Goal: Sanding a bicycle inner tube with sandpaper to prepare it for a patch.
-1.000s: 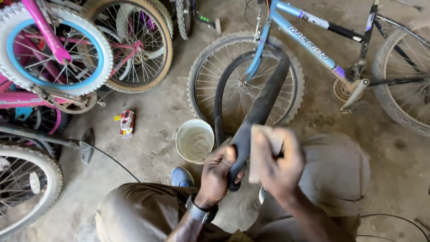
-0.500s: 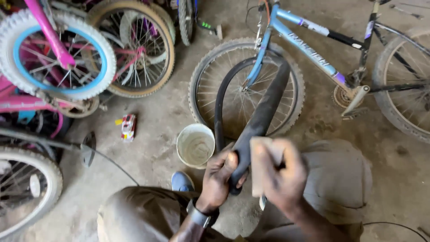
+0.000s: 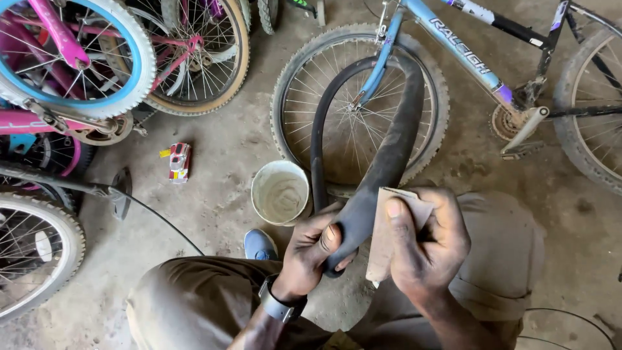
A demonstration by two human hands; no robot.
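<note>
While I look down over bent knees in khaki trousers (image 3: pixel 194 301), my left hand (image 3: pixel 314 253) is clenched around the folded lower end of a black inner tube (image 3: pixel 389 162); the thumb lies across the rubber on the near side and the fingers wrap behind it; that grip holds the tube just above my lap. My right hand (image 3: pixel 424 243) sits just beside the left, its grip pinched on a small tan sheet of sandpaper (image 3: pixel 382 236); the sheet lies flat against the tube's right flank, touching it, with my forefinger pressing along its upper edge. From the two hands the tube rises away from me as a tall loop; its far bend stands in front of the front wheel (image 3: pixel 359 104) of a blue bicycle (image 3: pixel 466 55). On the earth floor (image 3: pixel 220 162) just left of the tube's lower part stands a small pale bucket (image 3: pixel 280 192) holding cloudy water; a blue shoe (image 3: pixel 259 245) shows right below it. Further left lies a small red and yellow packet (image 3: pixel 178 161); pink bicycles (image 3: pixel 58 45) and loose wheels crowd the left edge. A dark wristwatch (image 3: pixel 278 306) bands my left wrist.
</note>
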